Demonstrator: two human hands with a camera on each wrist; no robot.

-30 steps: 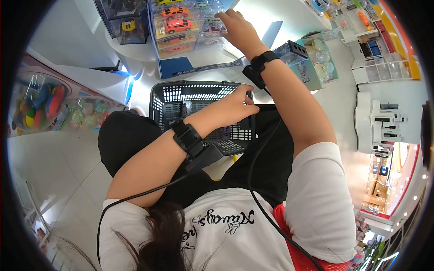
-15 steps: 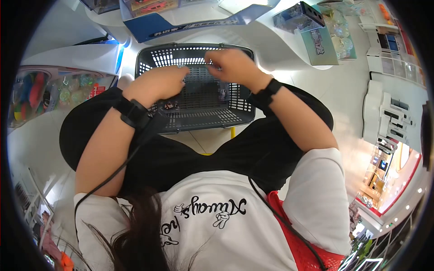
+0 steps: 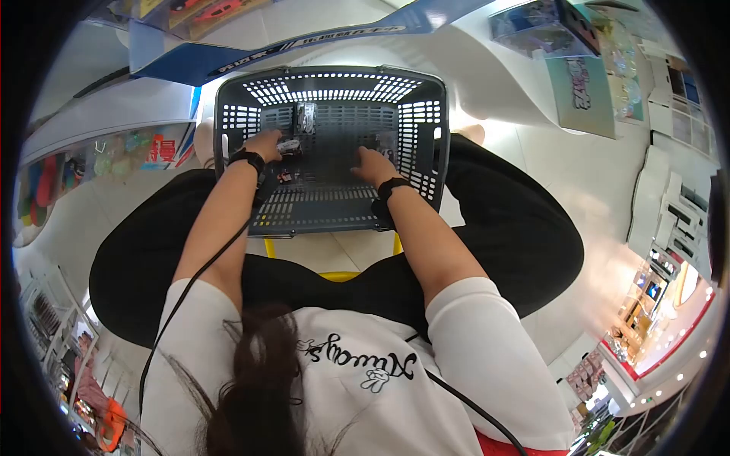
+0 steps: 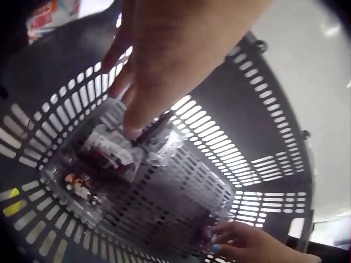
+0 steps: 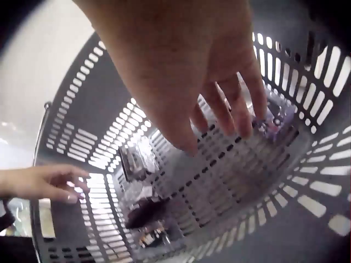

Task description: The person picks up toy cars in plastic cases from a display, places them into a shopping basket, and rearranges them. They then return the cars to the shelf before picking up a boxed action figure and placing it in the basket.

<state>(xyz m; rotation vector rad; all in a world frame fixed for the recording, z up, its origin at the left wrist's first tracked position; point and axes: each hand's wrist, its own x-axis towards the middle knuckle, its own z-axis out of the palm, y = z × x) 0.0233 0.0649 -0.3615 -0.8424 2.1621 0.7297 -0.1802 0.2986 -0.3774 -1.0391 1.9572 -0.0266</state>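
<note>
Both hands are inside a dark grey shopping basket (image 3: 334,222). My left hand (image 3: 262,144) is at its left side, fingers loosely spread, with the thumb close over a small clear box (image 4: 112,150). A second clear box (image 3: 305,118) stands by the far wall, and another box with an orange and dark figure (image 5: 153,236) lies near the left hand's side. My right hand (image 5: 192,76) reaches down with its fingers extended, the fingertips beside a clear box with purple contents (image 5: 276,118). Neither hand visibly grips anything.
Behind the basket a blue display tray (image 3: 190,62) holds boxed toy cars on a white stand. A clear case (image 3: 536,29) and a green box (image 3: 582,91) stand at the right. Knees in black trousers (image 3: 525,220) flank the basket, and a cable (image 3: 194,292) runs along the left arm.
My right hand has come down from the toy car display into the basket. The left hand has moved from over the basket to its left side. The head view has shifted down towards the basket.
</note>
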